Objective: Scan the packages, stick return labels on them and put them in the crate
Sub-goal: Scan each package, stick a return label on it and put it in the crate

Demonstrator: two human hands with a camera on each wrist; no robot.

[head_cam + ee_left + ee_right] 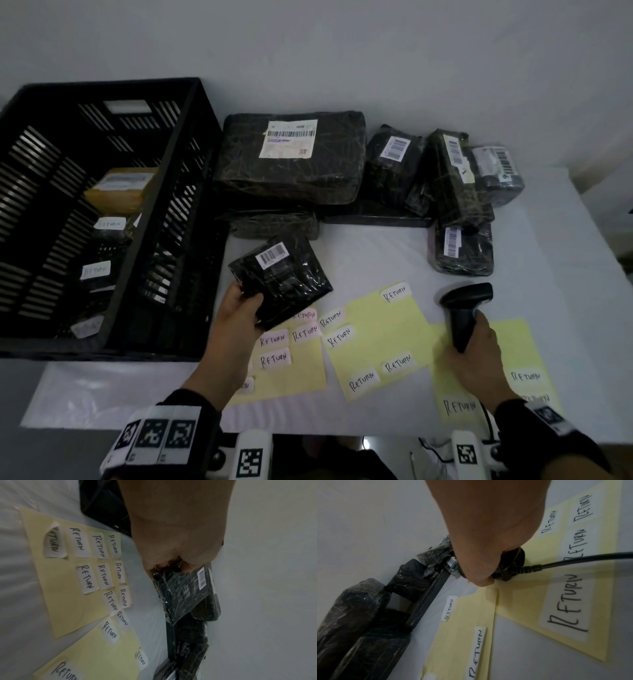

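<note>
My left hand (241, 306) grips a small black package (281, 279) by its near corner, barcode sticker (272, 255) facing up, lifted over the table beside the crate; the left wrist view shows the same package (187, 592) under my knuckles. My right hand (474, 353) holds the black barcode scanner (464, 308) by its handle, head pointing left toward the package. In the right wrist view the scanner's base and cable (530, 568) show below my fist. White RETURN labels (274, 359) lie on yellow backing sheets (373, 342). The black slatted crate (164, 192) stands at the left with labelled packages inside.
A pile of black wrapped packages sits at the back of the white table: one large one (291, 157), several smaller ones (390, 161) to its right, another (462, 250) just beyond the scanner. The table's right edge (589, 274) is close to my right hand.
</note>
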